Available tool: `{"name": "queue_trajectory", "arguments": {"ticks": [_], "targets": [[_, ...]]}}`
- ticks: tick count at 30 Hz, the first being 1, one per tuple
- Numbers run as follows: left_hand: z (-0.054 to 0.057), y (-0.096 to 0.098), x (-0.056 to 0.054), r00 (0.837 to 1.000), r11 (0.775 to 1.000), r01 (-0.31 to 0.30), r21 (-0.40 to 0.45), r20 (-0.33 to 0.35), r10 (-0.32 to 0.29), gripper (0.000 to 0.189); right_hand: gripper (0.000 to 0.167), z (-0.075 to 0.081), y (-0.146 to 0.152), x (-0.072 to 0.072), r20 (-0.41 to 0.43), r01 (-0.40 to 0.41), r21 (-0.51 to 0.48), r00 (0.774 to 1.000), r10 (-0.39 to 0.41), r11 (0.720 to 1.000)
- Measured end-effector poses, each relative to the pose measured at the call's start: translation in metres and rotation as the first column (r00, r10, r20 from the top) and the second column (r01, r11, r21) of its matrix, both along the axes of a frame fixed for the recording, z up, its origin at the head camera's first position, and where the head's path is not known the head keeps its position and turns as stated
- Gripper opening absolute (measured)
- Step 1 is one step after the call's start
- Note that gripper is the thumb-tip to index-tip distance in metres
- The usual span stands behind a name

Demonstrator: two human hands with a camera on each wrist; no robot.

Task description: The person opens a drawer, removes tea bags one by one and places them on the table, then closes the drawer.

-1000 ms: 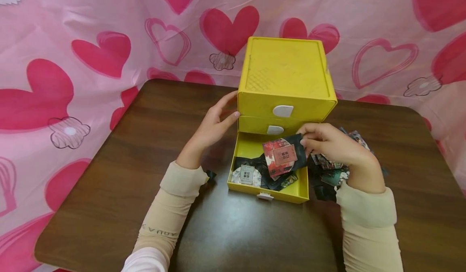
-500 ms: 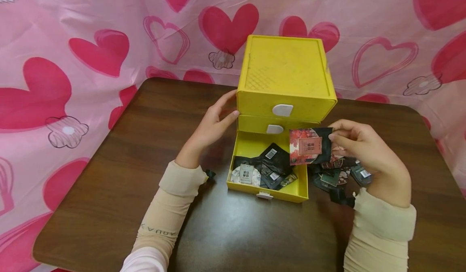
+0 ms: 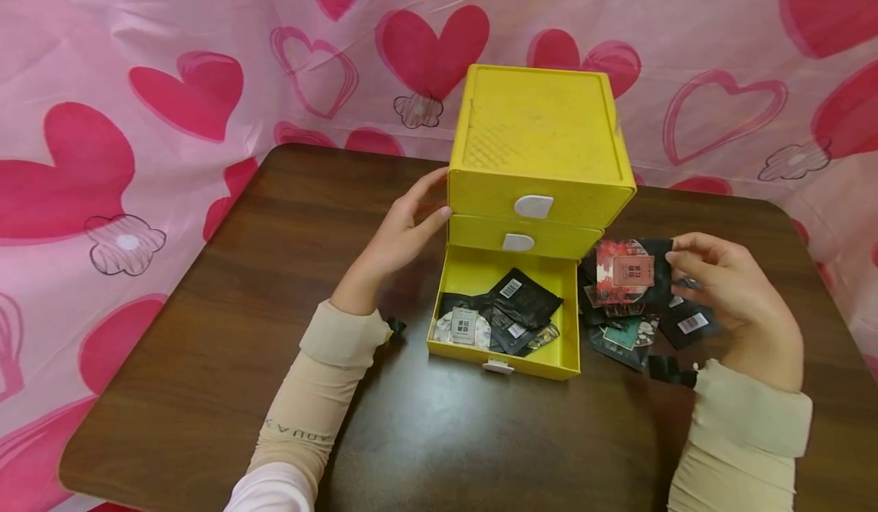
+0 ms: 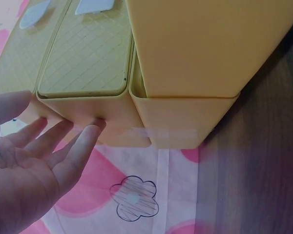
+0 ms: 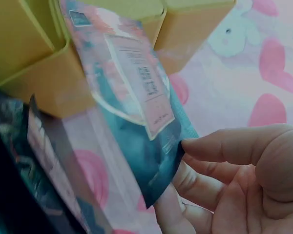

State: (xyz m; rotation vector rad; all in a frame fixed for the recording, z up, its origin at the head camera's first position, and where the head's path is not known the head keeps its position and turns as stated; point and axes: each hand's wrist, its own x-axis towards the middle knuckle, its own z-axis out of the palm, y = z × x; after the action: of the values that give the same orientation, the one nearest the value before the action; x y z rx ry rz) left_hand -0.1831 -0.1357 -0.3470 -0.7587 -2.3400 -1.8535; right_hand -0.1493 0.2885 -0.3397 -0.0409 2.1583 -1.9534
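Note:
A yellow drawer box [image 3: 542, 127] stands on the table with its bottom drawer [image 3: 571, 360] pulled out. Several dark sachets [image 3: 528, 299] lie in that drawer, one with a white label facing up. My left hand [image 3: 398, 241] rests on the box's left side; the left wrist view shows its fingertips touching the side wall, the fingers fairly straight. My right hand [image 3: 744, 291] pinches a red and black sachet [image 3: 627, 272] by its dark end, between thumb and fingers. This sachet hangs over a pile of other sachets [image 3: 620, 337] to the right of the box.
The brown wooden table [image 3: 521, 443] stretches out on both sides of the box. Behind it hangs a pink cloth [image 3: 535, 9] with hearts. Two white tabs [image 3: 533, 206] mark the upper drawers, which are pushed in. Black straps show at both wrists.
The right hand has carried the red and black sachet from above the open drawer rightward to over the pile. My left hand has stayed on the box's side.

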Motion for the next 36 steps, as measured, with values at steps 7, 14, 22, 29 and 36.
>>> {"name": "queue_trajectory", "arguments": {"ticks": [7,14,22,29,36], "targets": [[-0.005,0.0,-0.003,1.0,1.0,-0.006,-0.005,-0.016,0.006,0.055,0.009,-0.011,0.013,-0.008,0.07,0.023,-0.009,0.997,-0.022,1.0],[-0.003,-0.001,-0.002,1.0,1.0,-0.001,0.01,-0.019,0.001,0.055,0.01,-0.019,0.019,-0.015,0.125,0.013,0.031,0.992,-0.016,0.999],[-0.004,0.0,-0.003,1.0,1.0,0.009,0.011,-0.029,-0.008,0.055,0.018,-0.026,0.02,-0.018,0.17,0.001,0.127,0.985,-0.023,0.992],[-0.004,0.001,-0.004,0.999,1.0,0.008,0.009,-0.032,-0.008,0.054,0.024,-0.019,0.018,-0.018,0.113,-0.019,0.391,0.993,-0.027,0.92],[-0.003,0.001,-0.002,1.0,1.0,0.012,0.023,-0.002,-0.012,0.054,0.041,0.004,0.003,-0.013,-0.02,0.017,0.658,1.0,-0.005,0.753]]}}
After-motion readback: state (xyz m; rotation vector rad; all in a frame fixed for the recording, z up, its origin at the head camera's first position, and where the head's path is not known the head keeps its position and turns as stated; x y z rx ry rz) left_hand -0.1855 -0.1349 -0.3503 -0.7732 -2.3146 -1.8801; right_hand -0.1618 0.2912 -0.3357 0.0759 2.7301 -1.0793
